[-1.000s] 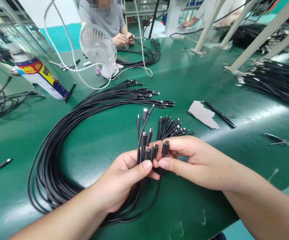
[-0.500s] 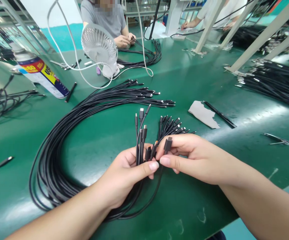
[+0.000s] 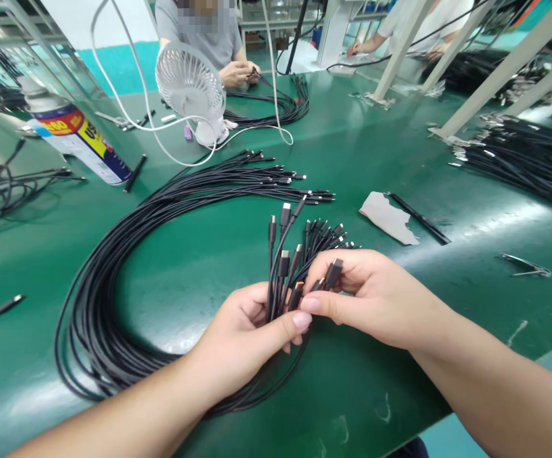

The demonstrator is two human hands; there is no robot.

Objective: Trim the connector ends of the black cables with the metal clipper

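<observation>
Has shifted bunched cable ends (image 3: 283, 266) slightly right since the earlier frame, clasping them in the left hand (image 3: 245, 334), pinching a tilted connector (image 3: 334, 273) just beside in the right hand (image 3: 376, 296), with "US" readable on a far-left spray can (image 3: 79, 132).

- Glossy green desk (image 3: 352, 388) with bright reflections
- White wall (image 3: 114, 60), teal below
- Metal shelving (image 3: 276, 27) at the back
- Slanting pale posts (image 3: 503, 70) on the right
- Pale teal floor (image 3: 448, 439)

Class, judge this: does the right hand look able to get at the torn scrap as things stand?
Probably yes: the scrap lies just beyond the right hand with nothing between, though that hand holds a connector.
</observation>
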